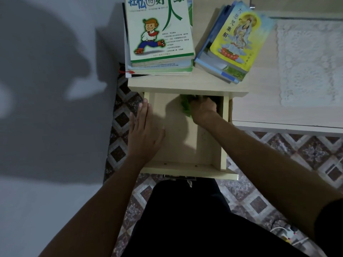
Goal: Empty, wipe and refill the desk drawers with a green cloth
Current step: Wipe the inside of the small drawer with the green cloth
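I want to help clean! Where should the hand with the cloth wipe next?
Probably toward the front: the right hand presses the green cloth at the drawer's back, and bare floor lies nearer. The left hand steadies the side.

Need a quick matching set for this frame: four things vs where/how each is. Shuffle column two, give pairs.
Column one:
1. left hand
2. right hand
3. cartoon-cover book
4. yellow book

Column two:
A. tops the angled stack on the desk
B. lies flat on the drawer's left edge
C. tops the stack at the desk's left end
D. holds the green cloth at the drawer's back

Pairs: 1-B, 2-D, 3-C, 4-A
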